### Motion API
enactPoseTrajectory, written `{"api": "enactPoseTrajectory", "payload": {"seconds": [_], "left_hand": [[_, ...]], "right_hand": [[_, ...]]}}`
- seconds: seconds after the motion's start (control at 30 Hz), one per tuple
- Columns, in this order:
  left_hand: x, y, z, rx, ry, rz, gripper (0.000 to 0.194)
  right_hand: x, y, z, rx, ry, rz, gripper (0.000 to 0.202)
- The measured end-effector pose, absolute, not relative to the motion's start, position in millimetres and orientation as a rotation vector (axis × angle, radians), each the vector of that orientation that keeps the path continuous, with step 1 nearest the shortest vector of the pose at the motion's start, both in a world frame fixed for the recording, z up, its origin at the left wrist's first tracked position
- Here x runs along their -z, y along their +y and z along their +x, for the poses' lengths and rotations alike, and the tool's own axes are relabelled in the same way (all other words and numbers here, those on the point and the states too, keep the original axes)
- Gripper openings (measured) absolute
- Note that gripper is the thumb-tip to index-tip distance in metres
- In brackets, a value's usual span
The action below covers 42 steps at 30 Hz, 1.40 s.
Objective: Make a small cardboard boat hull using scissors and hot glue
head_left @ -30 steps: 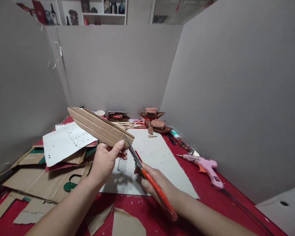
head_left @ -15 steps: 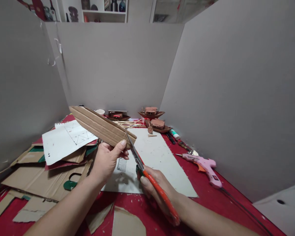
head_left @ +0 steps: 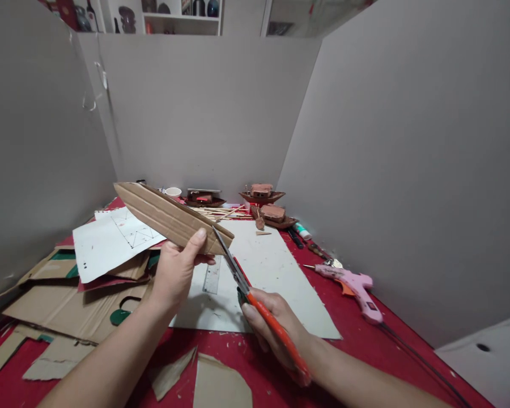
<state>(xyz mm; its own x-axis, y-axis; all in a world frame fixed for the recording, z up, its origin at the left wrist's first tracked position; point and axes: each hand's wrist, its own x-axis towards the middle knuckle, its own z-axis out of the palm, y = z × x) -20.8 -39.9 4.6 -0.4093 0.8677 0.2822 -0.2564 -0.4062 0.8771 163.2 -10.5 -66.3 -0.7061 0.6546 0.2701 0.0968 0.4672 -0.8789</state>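
Observation:
A long strip of corrugated cardboard point(head_left: 165, 217), pointed at its far left end, is pinched near its right end by my left hand point(head_left: 181, 266). The thumb lies on top and the fingers are under it. My right hand point(head_left: 274, 320) is closed round the red handles of a pair of scissors point(head_left: 242, 277). Their blades point up and left and meet the right end of the cardboard, beside my left thumb. Whether the lower blade is under the cardboard is hidden. A clear ruler point(head_left: 211, 277) lies on the white board point(head_left: 289, 283) beneath my hands.
Cardboard sheets point(head_left: 68, 309) and a paper drawing point(head_left: 110, 249) are piled at left. A pink glue gun point(head_left: 351, 283) with its cord lies at right. Small boat models point(head_left: 261, 194) and thin wooden sticks point(head_left: 225, 213) are at the back. Cardboard offcuts point(head_left: 221, 382) lie in front.
My left hand and the cardboard have shifted slightly left, and the thumb now sits farther from the blades. The scissors remain at the cardboard's right end.

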Motion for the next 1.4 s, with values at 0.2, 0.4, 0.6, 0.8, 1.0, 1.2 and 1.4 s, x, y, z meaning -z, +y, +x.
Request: {"api": "enactPoseTrajectory", "payload": {"seconds": [0.2,0.4,0.6,0.8,1.0,1.2,1.4], "left_hand": [[1.7,-38.8,-22.1,-1.866,1.085,1.139,0.021],[5.2,-39.3,-18.3,-1.832,1.062,1.148,0.021],[2.2,-38.3,-21.5,-1.79,1.04,1.107,0.019],[1.2,-38.7,-21.8,-1.82,1.027,1.035,0.021],[6.7,-38.8,-17.9,-1.819,1.029,1.044,0.026],[11.5,-38.5,-15.9,-1.778,1.021,1.022,0.032],[7.4,-38.5,-17.5,-1.755,1.005,1.03,0.023]], "right_hand": [[63.6,-4.3,164.0,-1.152,-2.218,-0.596,0.041],[57.6,-4.8,165.8,-1.191,-2.193,-0.612,0.045],[60.0,-8.3,166.5,-1.224,-2.118,-0.678,0.044],[61.2,-10.7,163.2,-1.246,-2.081,-0.688,0.046],[64.8,-4.2,162.9,-1.289,-2.141,-0.599,0.045],[61.5,-5.9,163.9,-1.294,-2.12,-0.645,0.048],[58.7,-9.7,164.4,-1.264,-2.105,-0.695,0.045]]}}
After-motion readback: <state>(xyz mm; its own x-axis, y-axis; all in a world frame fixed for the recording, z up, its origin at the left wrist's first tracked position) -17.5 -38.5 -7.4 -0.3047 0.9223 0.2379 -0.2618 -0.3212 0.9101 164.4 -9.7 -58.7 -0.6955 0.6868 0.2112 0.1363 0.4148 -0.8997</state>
